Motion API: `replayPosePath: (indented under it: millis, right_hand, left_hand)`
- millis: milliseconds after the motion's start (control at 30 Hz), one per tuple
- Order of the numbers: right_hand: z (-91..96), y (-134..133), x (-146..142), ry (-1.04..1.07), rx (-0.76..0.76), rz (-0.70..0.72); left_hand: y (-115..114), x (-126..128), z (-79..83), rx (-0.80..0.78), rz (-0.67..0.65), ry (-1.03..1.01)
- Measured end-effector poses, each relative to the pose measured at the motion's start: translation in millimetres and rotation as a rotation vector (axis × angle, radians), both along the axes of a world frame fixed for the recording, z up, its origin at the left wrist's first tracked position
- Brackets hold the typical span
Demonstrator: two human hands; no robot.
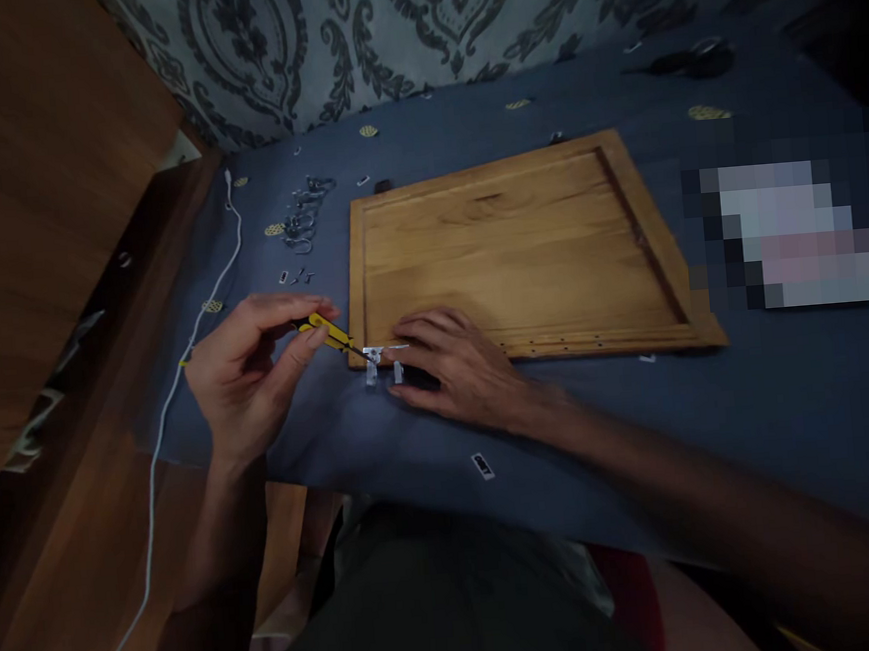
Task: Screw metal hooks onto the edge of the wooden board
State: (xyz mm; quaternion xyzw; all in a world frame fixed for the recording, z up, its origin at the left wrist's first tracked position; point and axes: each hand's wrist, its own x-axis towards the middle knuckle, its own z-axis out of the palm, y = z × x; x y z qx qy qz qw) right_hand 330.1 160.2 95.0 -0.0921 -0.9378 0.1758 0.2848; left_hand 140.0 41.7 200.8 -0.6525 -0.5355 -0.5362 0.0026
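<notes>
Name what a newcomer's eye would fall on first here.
The warm brown wooden panel in the middle likely draws the eye first, lying on a dark blue cloth. Next comes the yellow-handled screwdriver in the left grip, pointing to a shiny metal fitting at the panel's near left corner. Small metal pieces lie beyond, left of the panel.
</notes>
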Motion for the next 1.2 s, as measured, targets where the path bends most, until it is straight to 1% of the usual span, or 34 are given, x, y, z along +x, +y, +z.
replayPosePath:
  millis: [267,367,467,600,767,967,1100,1200]
  right_hand:
    - [-0.5,0.3,0.2,0.019,0.029,0.0]
    - [-0.7,0.9,-0.2,0.016,0.03,0.002]
    - [-0.4,1.1,-0.5,0.017,0.025,0.005]
    - [0.2,0.5,-0.3,0.013,-0.01,0.009]
    - [-0.4,0.5,-0.1,0.015,-0.032,0.008]
    - [0.5,0.5,0.8,0.019,0.0,0.006]
    - [1.3,0.0,1.1,0.019,0.017,0.008]
    - [1.6,-0.1,1.0,0.01,-0.001,0.006]
  left_hand:
    - [0.8,-3.5,-3.9,-0.001,-0.039,-0.04]
    - [0.2,-4.6,-2.6,-0.004,-0.044,-0.012]
    - [-0.6,-5.6,-0.2,-0.049,-0.062,0.017]
    - [-0.3,-7.4,1.0,-0.059,-0.083,0.008]
    - [1.2,-10.1,-1.1,-0.074,-0.059,0.0]
    - [3.3,-7.8,-3.5,0.007,-0.036,-0.012]
    - [3.0,-7.6,-4.4,-0.002,-0.019,-0.01]
    - [2.1,-8.5,-5.4,-0.005,0.008,0.0]
